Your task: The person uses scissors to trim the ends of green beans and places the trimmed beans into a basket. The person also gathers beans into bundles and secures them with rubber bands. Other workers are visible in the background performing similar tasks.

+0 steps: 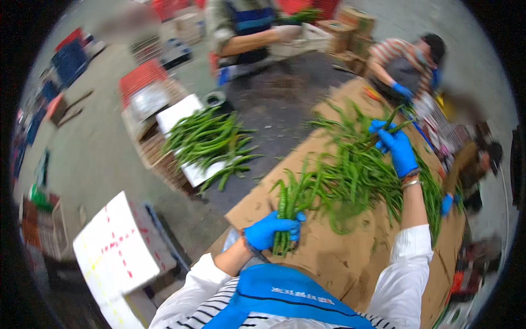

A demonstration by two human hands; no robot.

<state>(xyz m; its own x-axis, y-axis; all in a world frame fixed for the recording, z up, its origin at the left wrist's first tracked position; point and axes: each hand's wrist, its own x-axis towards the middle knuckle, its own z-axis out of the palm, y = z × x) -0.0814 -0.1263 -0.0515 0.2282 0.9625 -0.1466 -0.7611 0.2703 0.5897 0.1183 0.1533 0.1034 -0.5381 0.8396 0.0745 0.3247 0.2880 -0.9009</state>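
My left hand, in a blue glove, is wrapped round a bunch of long green chili peppers near the cardboard's front left edge. The bunch stands roughly upright, its tips fanning out above the fist. Farther off to the right, my right hand, gloved in blue too, has its fingers closed on one or more green peppers; how many I cannot make out. Below and left of it spreads a loose heap of green chili peppers on the brown cardboard.
Left of the cardboard, a dark tabletop holds another pepper pile on white sheets, beside a tape roll. A white foam box stands at lower left. Co-workers are across the table and at right.
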